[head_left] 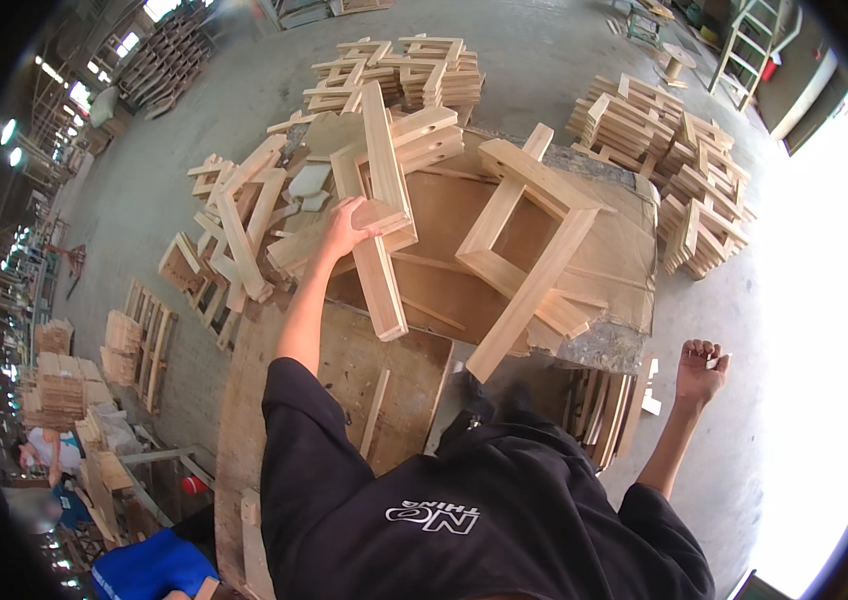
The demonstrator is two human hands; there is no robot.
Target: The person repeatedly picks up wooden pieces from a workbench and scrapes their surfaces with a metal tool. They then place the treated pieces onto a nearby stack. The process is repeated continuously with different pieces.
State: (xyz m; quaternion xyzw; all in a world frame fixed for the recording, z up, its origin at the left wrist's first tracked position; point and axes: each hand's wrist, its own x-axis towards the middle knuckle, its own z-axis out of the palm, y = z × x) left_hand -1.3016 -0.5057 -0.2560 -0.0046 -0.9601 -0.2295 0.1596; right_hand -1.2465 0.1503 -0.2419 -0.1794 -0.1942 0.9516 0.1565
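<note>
My left hand (pixel 346 228) is closed on a wooden frame (pixel 384 285) of pale planks, gripping a short crosspiece where it meets a long upright plank. To the right, a second wooden frame (pixel 544 270), with a four-sided opening in its middle, lies tilted on the cardboard-covered bench (pixel 624 250). Out over the floor on the right, away from the wood, my right hand (pixel 701 374) is closed. Something small and white shows between its fingers, too small to name.
Stacked wooden frames (pixel 699 210) stand on the floor at the right, with more frame stacks (pixel 444 75) beyond the bench. Loose frames (pixel 244 220) lean at its left. Nearer me is a plywood top (pixel 334 370) with a thin strip (pixel 376 415). A person (pixel 59 450) is at far left.
</note>
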